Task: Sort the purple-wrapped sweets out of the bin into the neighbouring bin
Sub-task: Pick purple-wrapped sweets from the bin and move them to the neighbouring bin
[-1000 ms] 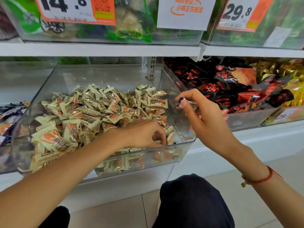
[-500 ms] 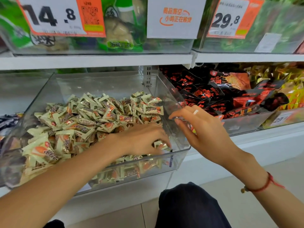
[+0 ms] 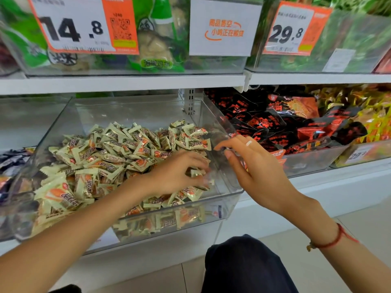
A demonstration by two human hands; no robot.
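A clear plastic bin (image 3: 230, 199) on the lower shelf holds a heap of cream-and-orange wrapped sweets (image 3: 110, 157). My left hand (image 3: 179, 172) is buried in the heap near the bin's front right corner, fingers curled round a cream-wrapped sweet (image 3: 196, 173). My right hand (image 3: 254, 166) reaches over the bin's right wall with fingers stretched left, and no sweet shows in it. A small purple-blue piece (image 3: 220, 211) shows through the front wall at the right corner. The neighbouring bin (image 3: 8, 163) on the left holds dark purple-wrapped sweets.
To the right stands a bin of black-and-red packets (image 3: 275, 123), then gold ones (image 3: 376, 123). The upper shelf (image 3: 127, 82) carries clear bins with price cards. My knee (image 3: 243, 265) is below, over a tiled floor.
A second ago my right hand pinched a purple-and-white sweet above the bin's right wall. It has since dropped lower with fingers stretched, and that sweet is out of sight. My left hand keeps digging in the same corner.
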